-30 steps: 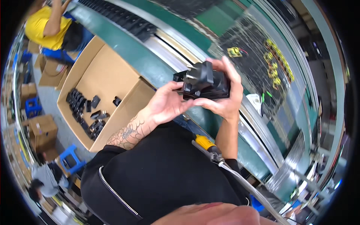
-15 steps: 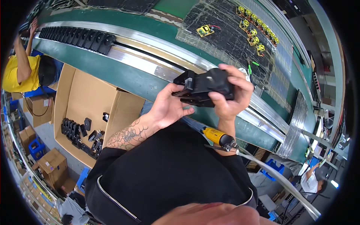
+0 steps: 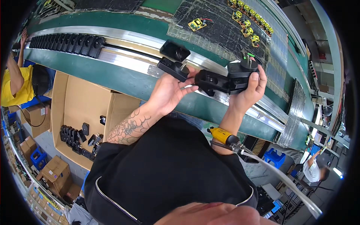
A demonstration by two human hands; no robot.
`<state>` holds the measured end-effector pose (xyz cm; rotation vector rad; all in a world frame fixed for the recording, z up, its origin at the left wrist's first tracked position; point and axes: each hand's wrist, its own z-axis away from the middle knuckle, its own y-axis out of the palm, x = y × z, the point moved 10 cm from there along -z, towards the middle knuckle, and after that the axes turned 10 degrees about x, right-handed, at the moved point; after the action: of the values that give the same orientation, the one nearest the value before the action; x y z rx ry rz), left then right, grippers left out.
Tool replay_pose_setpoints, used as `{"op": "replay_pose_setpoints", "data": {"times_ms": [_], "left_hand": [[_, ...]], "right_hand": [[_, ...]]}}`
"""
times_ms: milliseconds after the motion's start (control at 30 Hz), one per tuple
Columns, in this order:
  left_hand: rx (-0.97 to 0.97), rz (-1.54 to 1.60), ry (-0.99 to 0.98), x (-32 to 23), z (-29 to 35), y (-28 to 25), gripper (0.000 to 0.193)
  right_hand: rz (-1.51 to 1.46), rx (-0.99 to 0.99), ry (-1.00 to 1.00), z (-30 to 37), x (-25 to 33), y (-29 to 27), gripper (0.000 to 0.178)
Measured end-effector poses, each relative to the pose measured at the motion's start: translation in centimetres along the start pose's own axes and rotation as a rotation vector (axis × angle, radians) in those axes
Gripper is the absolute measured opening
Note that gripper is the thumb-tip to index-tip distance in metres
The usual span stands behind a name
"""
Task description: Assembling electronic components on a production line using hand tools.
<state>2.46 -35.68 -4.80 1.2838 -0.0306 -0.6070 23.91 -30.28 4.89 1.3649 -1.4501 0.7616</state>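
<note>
Black plug adapters are spread between my hands over the rail. My right hand [image 3: 251,88] is closed round a small group of them, and one adapter [image 3: 247,66] there has its metal pins pointing up. Another black adapter [image 3: 212,80] bridges toward my left hand [image 3: 168,92], whose thumb and fingers close on its near end. Against the back of those left fingers sits an adapter [image 3: 173,69] with pins showing. Just beyond it is a blurred black adapter [image 3: 174,51] over the metal rail; whether it rests there I cannot tell.
A row of black adapters [image 3: 67,44] lines the rail [image 3: 127,62] at left. Yellow-and-black circuit boards [image 3: 197,24] lie on a dark mat. A cardboard box [image 3: 84,90] with black parts stands at lower left. A yellow air tool [image 3: 221,135] hangs by my right forearm. Another person [image 3: 18,84] works at far left.
The black adapters, held together between both hands before, are now spread apart. Two of them lie off to the left near my left fingers. My right hand has moved slightly to the right.
</note>
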Motion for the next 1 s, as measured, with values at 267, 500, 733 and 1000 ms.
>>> {"op": "replay_pose_setpoints", "data": {"times_ms": [267,500,733,1000], "left_hand": [[-0.102,-0.305,0.111,-3.7,0.1,-0.8,0.028],[-0.163,-1.307,0.173,-10.8,1.0,-0.7,0.035],[0.017,-2.307,0.513,-11.6,0.2,5.7,0.029],[0.092,-2.205,0.721,-11.3,0.5,5.6,0.025]], "right_hand": [[0.338,-0.041,0.161,-2.0,2.1,-8.0,0.028],[0.606,0.104,0.219,-1.7,5.3,-7.3,0.024],[0.632,0.571,0.485,-0.7,2.2,1.3,0.023],[0.849,0.882,0.452,0.0,-0.8,13.1,0.023]]}}
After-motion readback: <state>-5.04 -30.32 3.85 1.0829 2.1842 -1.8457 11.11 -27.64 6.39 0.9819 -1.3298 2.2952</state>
